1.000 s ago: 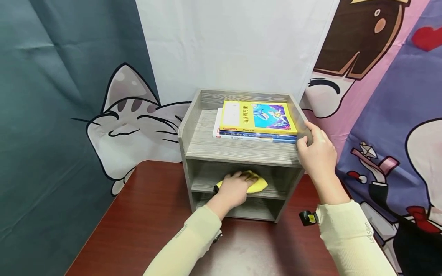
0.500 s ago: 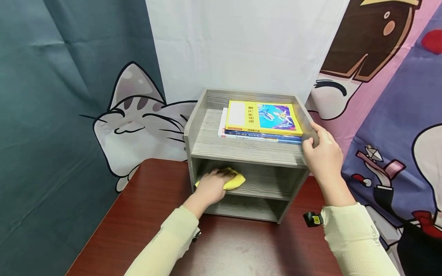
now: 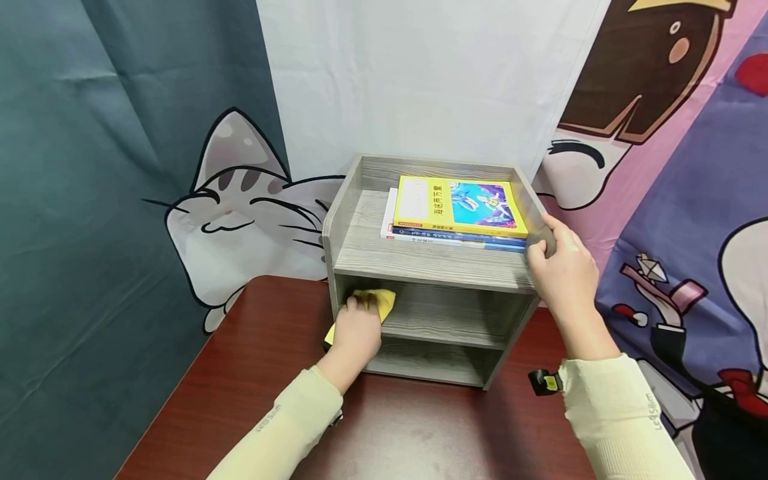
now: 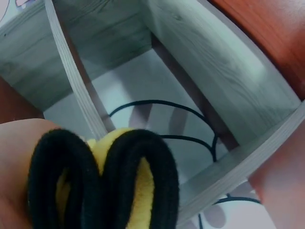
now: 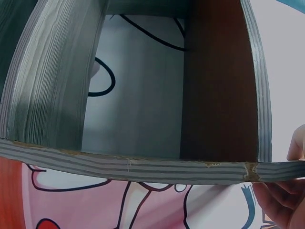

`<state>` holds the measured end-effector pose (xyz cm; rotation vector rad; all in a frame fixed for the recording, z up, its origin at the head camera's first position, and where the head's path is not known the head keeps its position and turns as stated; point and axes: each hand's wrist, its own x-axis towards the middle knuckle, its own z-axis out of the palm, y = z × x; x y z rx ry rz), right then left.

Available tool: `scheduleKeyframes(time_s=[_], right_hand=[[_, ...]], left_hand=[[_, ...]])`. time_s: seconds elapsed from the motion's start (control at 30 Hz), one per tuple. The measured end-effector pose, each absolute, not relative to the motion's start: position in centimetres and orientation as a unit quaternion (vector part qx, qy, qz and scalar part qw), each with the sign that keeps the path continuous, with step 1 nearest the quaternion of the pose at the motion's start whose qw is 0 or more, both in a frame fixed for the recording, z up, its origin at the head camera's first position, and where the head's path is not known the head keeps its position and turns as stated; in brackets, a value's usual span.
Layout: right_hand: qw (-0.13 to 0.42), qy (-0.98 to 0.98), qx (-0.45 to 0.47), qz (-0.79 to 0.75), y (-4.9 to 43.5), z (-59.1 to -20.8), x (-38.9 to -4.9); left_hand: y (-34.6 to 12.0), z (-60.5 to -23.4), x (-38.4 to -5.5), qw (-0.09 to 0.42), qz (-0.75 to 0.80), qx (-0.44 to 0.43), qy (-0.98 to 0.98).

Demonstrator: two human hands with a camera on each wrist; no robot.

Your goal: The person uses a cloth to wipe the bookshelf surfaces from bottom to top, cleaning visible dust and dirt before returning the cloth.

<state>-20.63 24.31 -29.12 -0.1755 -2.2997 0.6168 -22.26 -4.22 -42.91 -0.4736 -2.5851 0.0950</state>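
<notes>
- The fingers of the left hand (image 3: 357, 331) are bent over a yellow cloth (image 3: 386, 303) and grip it; the cloth shows ahead of them and to their right, and its dark-edged end pokes out to their left.
- Seen from the left wrist, the cloth is folded in loops with a thick black border, right beside the hand.
- These fingers are at the left end of the middle compartment of a grey wood-grain shelf unit (image 3: 435, 280), near its left side panel; the rest of that compartment runs off to their right, and the lower compartment is below.
- The fingers of the right hand (image 3: 566, 273) hold the unit's right side panel near its upper front corner; in the right wrist view the panel edge runs between them.
- Just left of the right fingers, on the top board, lies a stack of books: a yellow book (image 3: 459, 207) uppermost, with blue and white books (image 3: 389, 207) under it.
- Below both sets of fingers, a reddish-brown surface (image 3: 276, 347) carries the unit.
- Beyond the left fingers, a cartoon cat (image 3: 234, 207) is printed on the backdrop.
</notes>
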Motion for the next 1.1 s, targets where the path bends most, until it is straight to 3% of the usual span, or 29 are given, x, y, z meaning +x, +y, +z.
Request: scheduleKeyframes(time_s=[0.3,0.57,0.8,1.1], right_hand=[[0.384,-0.887,-0.062,0.249,24.0,-29.3,-20.6],[0.381,-0.886,-0.068,0.254,24.0,-29.2,-20.6],[0.37,-0.89,-0.072,0.256,24.0,-29.3,-20.6],[0.372,-0.889,-0.075,0.258,24.0,-29.3,-20.6]], left_hand=[[-3.2,-42.3,-22.1,0.211,0.074,-0.155,-0.962],[-1.7,-42.6,-21.9,0.23,0.076,-0.172,-0.955],[2.4,-42.7,-21.7,0.23,0.088,-0.204,-0.947],[8.8,-42.3,-20.8,0.173,0.128,-0.244,-0.946]])
